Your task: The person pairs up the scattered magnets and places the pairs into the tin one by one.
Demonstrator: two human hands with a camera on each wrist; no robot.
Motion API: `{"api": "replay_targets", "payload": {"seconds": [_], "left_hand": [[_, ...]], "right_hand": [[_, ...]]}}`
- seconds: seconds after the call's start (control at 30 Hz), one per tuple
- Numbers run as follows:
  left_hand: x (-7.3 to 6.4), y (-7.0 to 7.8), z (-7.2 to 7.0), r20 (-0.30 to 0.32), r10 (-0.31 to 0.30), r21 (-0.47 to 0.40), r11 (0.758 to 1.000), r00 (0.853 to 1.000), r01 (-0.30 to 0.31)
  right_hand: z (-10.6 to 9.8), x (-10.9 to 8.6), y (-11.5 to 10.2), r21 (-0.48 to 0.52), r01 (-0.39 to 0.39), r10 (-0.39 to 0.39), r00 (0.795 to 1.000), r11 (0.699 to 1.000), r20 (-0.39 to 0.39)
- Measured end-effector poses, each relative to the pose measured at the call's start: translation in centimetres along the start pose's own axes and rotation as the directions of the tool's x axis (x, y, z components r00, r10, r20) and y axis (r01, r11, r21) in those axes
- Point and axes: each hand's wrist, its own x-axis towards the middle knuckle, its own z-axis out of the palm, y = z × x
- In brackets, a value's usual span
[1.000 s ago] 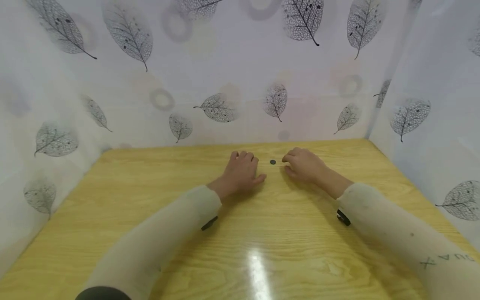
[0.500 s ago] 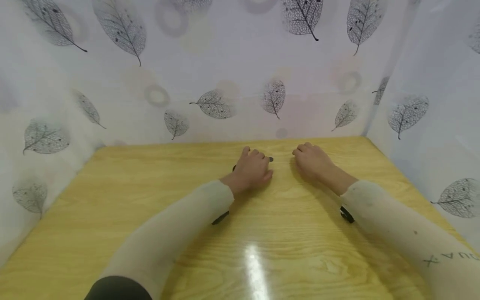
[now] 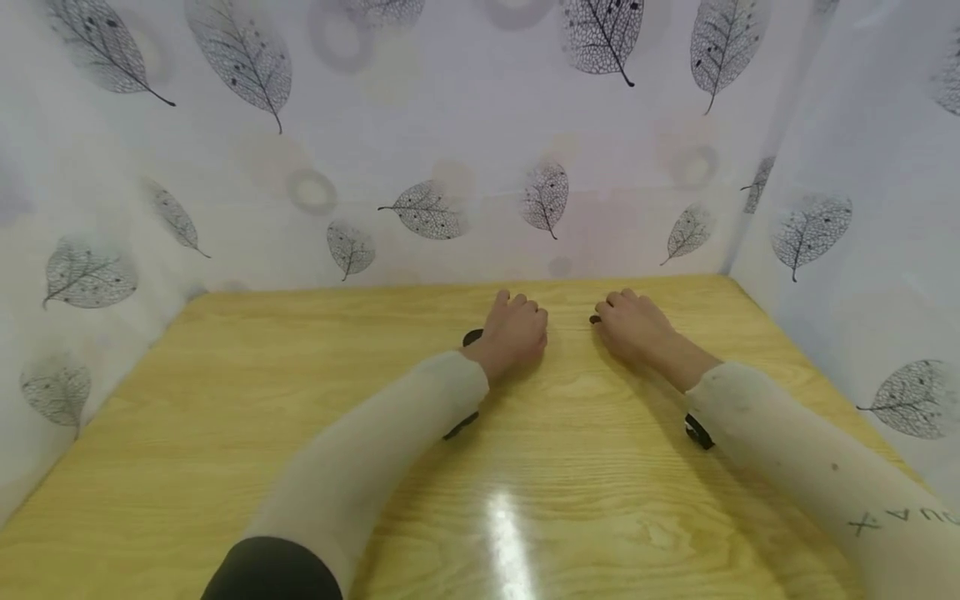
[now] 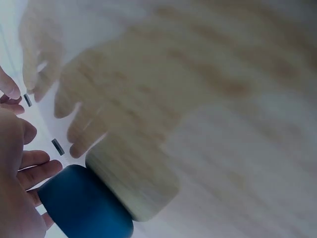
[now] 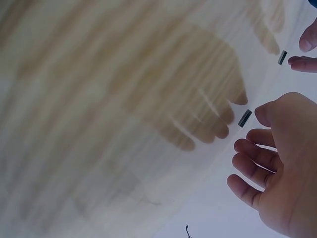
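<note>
Over the far middle of the wooden table, my left hand (image 3: pixel 516 333) hangs with bent, relaxed fingers. A small dark disc (image 4: pixel 58 147) lies between its thumb and index fingertip, a little apart from them, and the hand hides this disc in the head view. My right hand (image 3: pixel 633 325) faces it with loosely bent fingers. Another small dark disc (image 3: pixel 595 319) sits right at its fingertips, just off the thumb tip in the right wrist view. Beside the left fingers stands a blue rounded object (image 4: pixel 84 203), showing as a dark edge behind that wrist from the head.
The glossy wooden table (image 3: pixel 300 400) mirrors both hands in the wrist views. White leaf-printed cloth (image 3: pixel 450 108) rises along its back and sides. A black band piece (image 3: pixel 699 432) shows under the right sleeve.
My left hand has moved right over one disc, uncovering the dark edge behind its wrist. My right hand has shifted slightly right, and a disc now shows at its fingertips.
</note>
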Motion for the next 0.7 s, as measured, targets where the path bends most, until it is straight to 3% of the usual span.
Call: {"api": "replay_targets", "payload": {"seconds": [0.3,0.7], "left_hand": [[1.2,-0.3,0.5,0.058,-0.034,-0.036,0.999,0.998,0.036],[2.2,-0.3,1.1,0.042,-0.037,-0.021,0.999,0.998,0.038]], "right_hand": [[0.5,0.4,0.0,0.018,0.013,-0.014,0.999,1.000,0.039],[0.5,0.8,0.1,0.042,0.000,-0.001,0.999,0.999,0.039]]}}
